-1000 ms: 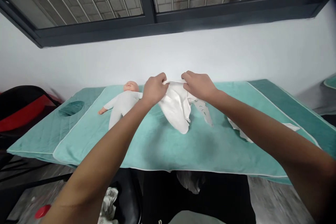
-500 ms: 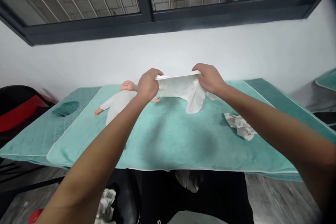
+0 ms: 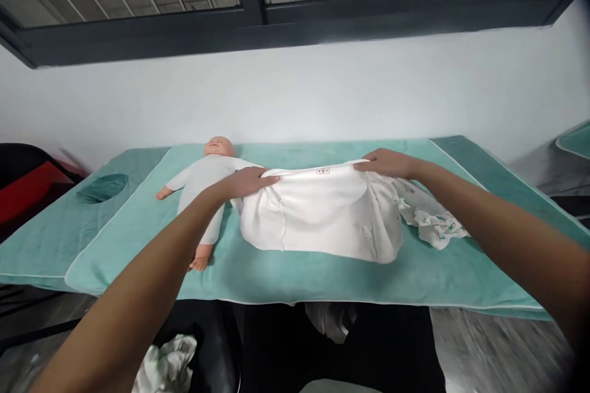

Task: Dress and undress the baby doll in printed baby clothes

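A white baby garment (image 3: 322,212) is stretched between my two hands, its upper edge pulled nearly straight and a small printed label showing near the middle. My left hand (image 3: 249,182) pinches the left end of that edge, close to the doll's arm. The right end is gripped by my right hand (image 3: 387,164). The cloth hangs down toward the near side, over the green bed cover. To the left a baby doll (image 3: 207,181) in a white suit lies on its back, its head toward the wall and its bare feet toward me.
The green padded bed (image 3: 295,285) stands against a white wall below a dark-framed window (image 3: 286,31). Crumpled printed cloth (image 3: 437,227) lies on its right part. A face hole (image 3: 102,188) is at the left. More cloth (image 3: 166,365) rests on a black stool (image 3: 216,344) below.
Both hands have come lower and farther apart. The garment, bunched and held up before, now spreads wide with its inner label visible.
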Motion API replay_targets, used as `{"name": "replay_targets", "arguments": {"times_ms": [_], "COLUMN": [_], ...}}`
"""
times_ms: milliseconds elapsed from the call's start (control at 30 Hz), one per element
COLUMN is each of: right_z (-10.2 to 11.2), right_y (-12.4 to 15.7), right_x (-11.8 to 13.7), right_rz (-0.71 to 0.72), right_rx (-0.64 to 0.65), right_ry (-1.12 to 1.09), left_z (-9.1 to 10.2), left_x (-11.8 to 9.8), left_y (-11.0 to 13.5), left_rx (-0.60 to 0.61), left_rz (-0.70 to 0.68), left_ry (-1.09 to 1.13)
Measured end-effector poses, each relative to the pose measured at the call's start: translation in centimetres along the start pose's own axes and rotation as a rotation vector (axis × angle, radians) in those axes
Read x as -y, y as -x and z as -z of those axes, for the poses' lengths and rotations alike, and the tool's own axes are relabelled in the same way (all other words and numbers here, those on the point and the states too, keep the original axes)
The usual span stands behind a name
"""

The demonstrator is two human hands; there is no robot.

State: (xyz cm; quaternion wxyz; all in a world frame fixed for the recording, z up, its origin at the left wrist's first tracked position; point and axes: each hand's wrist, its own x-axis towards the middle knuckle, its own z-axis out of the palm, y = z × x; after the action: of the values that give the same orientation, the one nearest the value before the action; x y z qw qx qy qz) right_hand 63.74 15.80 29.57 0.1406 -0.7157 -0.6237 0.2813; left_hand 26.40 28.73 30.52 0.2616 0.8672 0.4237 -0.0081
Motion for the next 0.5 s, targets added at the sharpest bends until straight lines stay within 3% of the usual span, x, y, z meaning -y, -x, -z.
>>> {"name": "replay_targets", "arguments": {"times_ms": [100, 267, 400, 500], "right_z": [-3.0, -7.4, -9.0, -9.7], "right_y": [-3.2, -9.0, -12.7, -15.0], "right_x": [-2.0, -3.9, -4.8, -5.4], "right_rz": [0.027, -0.066, -0.104, -0.113], "right_rx": [0.029, -0.124, -0.241, -0.281], "right_ry": [0.142, 0.393, 0.399, 0.353], "left_z": [-3.0, -6.7, -8.2, -9.3], "left_x": [1.9, 3.8, 5.0, 5.8], "left_y": [-3.2, -9.0, -12.4, -14.1], "left_rx": [-0.048, -0.145, -0.325, -0.402], "left_rz": [0.037, 0.21, 0.343, 0.34], "left_ry": [-0.15, -0.276, -0.369, -0.416]}}
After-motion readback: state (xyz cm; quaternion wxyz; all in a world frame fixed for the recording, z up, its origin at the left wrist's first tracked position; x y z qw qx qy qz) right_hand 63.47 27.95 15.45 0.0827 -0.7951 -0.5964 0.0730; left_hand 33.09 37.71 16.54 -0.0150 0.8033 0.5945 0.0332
